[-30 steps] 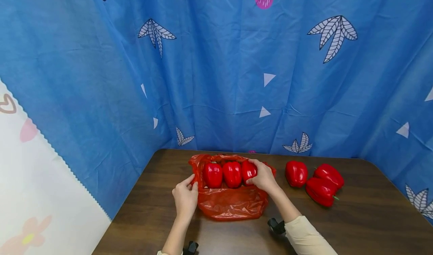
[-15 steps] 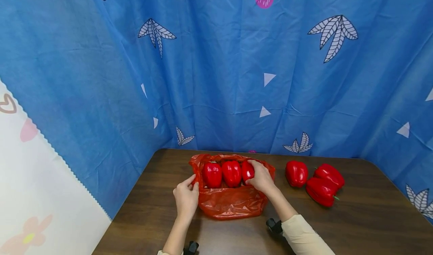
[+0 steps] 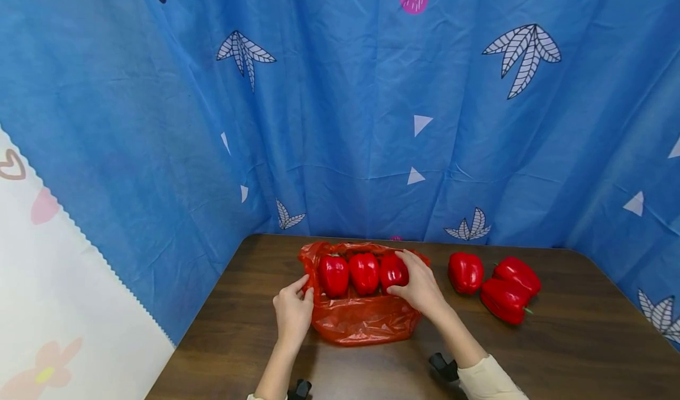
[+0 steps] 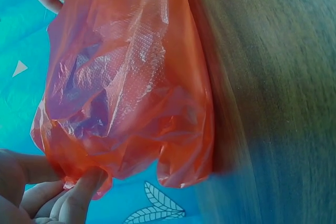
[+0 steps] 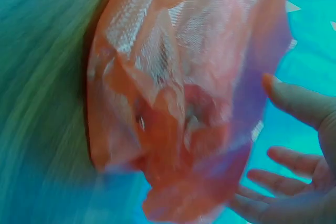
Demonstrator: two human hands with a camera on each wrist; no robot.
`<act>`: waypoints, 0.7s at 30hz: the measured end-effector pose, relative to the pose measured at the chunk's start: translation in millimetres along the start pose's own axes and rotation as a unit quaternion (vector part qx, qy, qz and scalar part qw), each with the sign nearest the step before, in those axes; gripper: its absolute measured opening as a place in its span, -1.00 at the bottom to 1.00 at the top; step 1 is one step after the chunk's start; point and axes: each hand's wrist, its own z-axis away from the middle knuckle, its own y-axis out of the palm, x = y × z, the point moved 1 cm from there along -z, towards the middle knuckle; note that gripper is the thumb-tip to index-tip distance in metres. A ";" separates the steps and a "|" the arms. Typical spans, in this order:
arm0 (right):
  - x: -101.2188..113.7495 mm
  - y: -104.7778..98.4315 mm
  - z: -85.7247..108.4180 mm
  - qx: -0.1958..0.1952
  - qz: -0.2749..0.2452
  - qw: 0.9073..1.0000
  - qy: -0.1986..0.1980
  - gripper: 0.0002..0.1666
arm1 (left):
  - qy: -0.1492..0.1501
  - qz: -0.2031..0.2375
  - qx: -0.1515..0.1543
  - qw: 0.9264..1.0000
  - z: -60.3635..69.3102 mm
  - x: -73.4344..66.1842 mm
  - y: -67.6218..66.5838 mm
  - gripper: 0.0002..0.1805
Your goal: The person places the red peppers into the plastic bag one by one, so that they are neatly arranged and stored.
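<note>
A red plastic bag lies with its mouth spread wide. Three red bell peppers show in a row inside it: the left pepper, the middle pepper and the right pepper. My left hand pinches the left edge of the bag between thumb and fingers, as the left wrist view confirms. Over the bag's right side, my right hand is beside the right pepper, thumb and fingers spread apart. In the right wrist view, nothing shows between the thumb and fingers.
Right of the bag, three more bell peppers rest on the brown wooden table: one pepper alone and two touching, the nearer pepper with a green stem. A blue patterned curtain hangs behind the table.
My right hand has drawn slightly to the right off the right pepper and its fingers have spread, so more of that pepper shows. The left hand still pinches the bag.
</note>
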 end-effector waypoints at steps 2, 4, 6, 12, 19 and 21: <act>-2.4 -8.1 7.6 -0.010 -0.003 1.000 -0.008 -0.09 | 0.003 0.000 0.001 1.000 -0.2 0.0 0.4 -0.68; -6.8 -17.3 15.6 -0.022 -0.004 1.000 -0.017 -0.10 | 0.005 0.000 0.000 1.000 -0.4 0.6 0.7 -0.68; -14.4 -27.0 23.9 -0.039 -0.002 0.999 -0.029 -0.11 | 0.006 -0.004 -0.001 1.000 -0.5 1.1 0.7 -0.68; -47.2 -61.4 47.4 -0.106 0.010 0.994 -0.040 -0.19 | -0.001 -0.006 0.001 1.000 -0.7 1.6 -0.6 -0.67; -89.7 -105.1 65.5 -0.171 0.034 0.984 0.025 -0.29 | 0.004 -0.006 0.002 1.000 -0.4 0.1 -1.7 -0.67; -101.4 -114.9 70.2 -0.178 0.037 0.982 0.057 -0.29 | 0.004 -0.007 0.004 1.000 -0.1 -0.3 -1.2 -0.67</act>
